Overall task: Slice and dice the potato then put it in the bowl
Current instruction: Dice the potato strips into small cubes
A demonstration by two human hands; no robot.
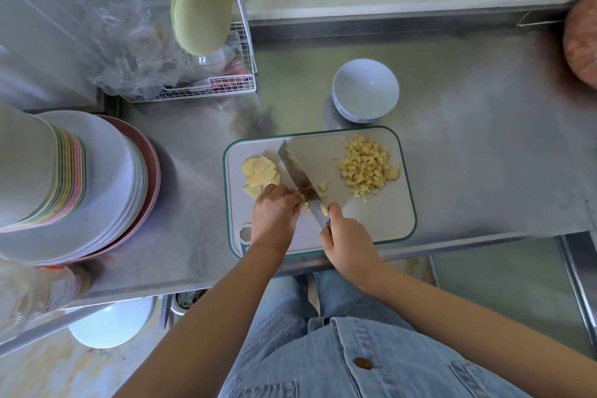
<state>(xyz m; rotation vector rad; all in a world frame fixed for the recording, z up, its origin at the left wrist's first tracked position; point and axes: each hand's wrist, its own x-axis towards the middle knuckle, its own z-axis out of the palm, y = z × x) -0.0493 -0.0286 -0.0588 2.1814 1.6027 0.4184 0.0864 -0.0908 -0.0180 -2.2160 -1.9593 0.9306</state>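
A white cutting board (381, 220) with a green rim lies on the steel counter. A heap of diced potato (366, 166) sits on its right part. Potato slices (261, 173) fan out at its left. My right hand (347, 239) grips the handle of a cleaver (298, 173), whose blade rests on potato strips (319, 187) mid-board. My left hand (274, 213), fingers curled, holds those strips down just left of the blade. An empty white bowl (365, 89) stands behind the board.
A tall stack of plates and bowls (80, 187) fills the counter's left side. A wire rack (206, 87) with plastic bags stands at the back left. The counter edge runs just below the board. A pinkish round object (581, 42) sits at the far right.
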